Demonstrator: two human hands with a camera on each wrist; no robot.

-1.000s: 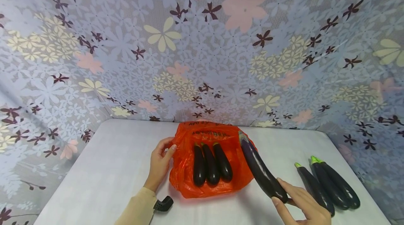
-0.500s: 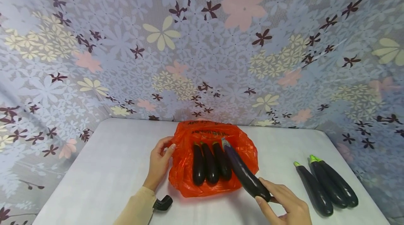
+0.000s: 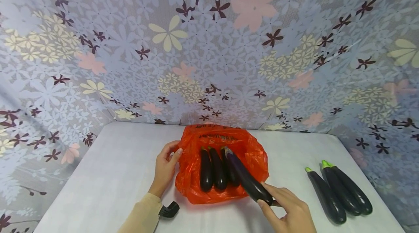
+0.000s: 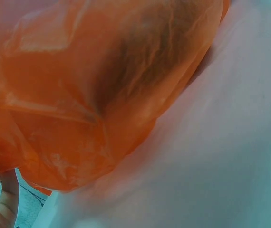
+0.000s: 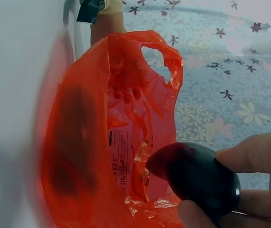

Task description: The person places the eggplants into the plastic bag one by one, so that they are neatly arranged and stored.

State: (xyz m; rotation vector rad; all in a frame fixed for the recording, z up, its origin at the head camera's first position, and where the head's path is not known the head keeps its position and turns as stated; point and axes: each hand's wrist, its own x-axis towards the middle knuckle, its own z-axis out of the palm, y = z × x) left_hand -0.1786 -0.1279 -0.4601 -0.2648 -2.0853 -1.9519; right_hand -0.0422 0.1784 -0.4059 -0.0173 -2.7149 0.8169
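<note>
A red plastic bag (image 3: 256, 153) lies on the table with its mouth towards me; three dark purple eggplants (image 3: 206, 173) lie side by side inside. My left hand (image 3: 165, 167) holds the bag's left edge between thumb and fingers. In the left wrist view, fingers (image 4: 7, 194) show at the bag's lower edge. My right hand (image 3: 288, 209) grips another eggplant (image 3: 247, 178) by its rounded end. This eggplant slants into the bag mouth, its stem end over the rightmost eggplant inside. The right wrist view shows the held eggplant (image 5: 197, 175) in front of the bag opening.
Several eggplants (image 3: 340, 189) with green stems lie together on the right of the white table (image 3: 124, 160). A black device (image 3: 169, 210) sits at my left wrist. Behind the table hangs a flower-patterned cloth (image 3: 209, 62).
My right hand has moved left with the eggplant, bringing its stem end from the bag's right edge to over the eggplants inside. The left hand has stayed at the bag's edge.
</note>
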